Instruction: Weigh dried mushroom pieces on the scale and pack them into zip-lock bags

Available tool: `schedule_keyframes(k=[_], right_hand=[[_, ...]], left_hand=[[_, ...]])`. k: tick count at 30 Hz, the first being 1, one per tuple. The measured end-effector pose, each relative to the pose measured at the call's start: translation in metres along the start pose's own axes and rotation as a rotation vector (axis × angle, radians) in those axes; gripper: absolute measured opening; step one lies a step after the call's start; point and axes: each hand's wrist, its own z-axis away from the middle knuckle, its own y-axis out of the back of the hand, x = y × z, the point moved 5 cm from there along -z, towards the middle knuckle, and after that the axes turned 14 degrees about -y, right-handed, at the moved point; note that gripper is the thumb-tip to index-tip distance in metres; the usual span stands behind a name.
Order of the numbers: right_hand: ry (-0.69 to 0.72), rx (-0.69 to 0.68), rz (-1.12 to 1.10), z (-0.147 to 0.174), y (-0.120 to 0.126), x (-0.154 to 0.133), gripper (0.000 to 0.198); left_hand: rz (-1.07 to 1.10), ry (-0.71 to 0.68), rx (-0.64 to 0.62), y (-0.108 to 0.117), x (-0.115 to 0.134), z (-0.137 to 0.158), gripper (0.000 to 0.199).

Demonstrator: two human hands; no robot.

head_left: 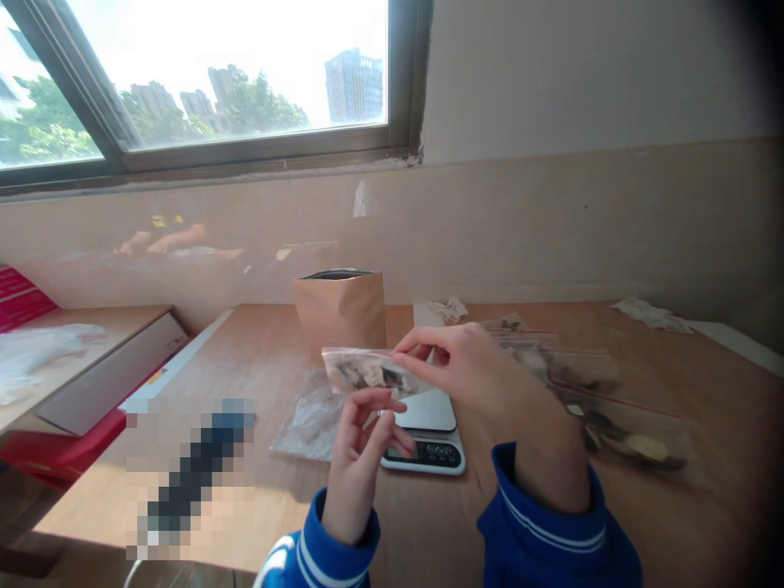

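A small clear zip bag (363, 371) with dark and pale dried pieces inside hangs over the kitchen scale (450, 457). My right hand (483, 371) pinches its top edge between thumb and fingers. Just below the bag is my left hand (358, 457), fingers apart and slightly curled; I cannot tell whether a fingertip touches the plastic. Part of the scale's white platform and its black button panel show between my hands. Behind the bag stands a brown paper pouch (340, 306), its top gaping. A clear plastic bag (309, 420) lies on the table left of the scale.
Several zip bags with dried contents, one a larger bag (643, 445), lie on the right of the wooden table (257, 506). White crumpled gloves (652, 314) rest at the back right. A blurred dark object (196, 474) lies at left, near another table (116, 322).
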Motion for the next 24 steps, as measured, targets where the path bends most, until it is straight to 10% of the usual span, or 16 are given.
schedule_keyframes(k=[10, 16, 24], right_hand=[[0.131, -0.233, 0.218, 0.003, -0.054, -0.032, 0.020], [0.061, -0.284, 0.266, -0.001, -0.068, -0.024, 0.018], [0.181, -0.060, 0.269, -0.005, -0.068, -0.030, 0.017]], left_hand=[[-0.164, -0.001, 0.254, 0.046, -0.010, -0.015, 0.044], [-0.503, -0.054, 0.173, 0.055, 0.000, -0.016, 0.040], [-0.735, 0.106, 0.171, 0.059, 0.010, -0.016, 0.050]])
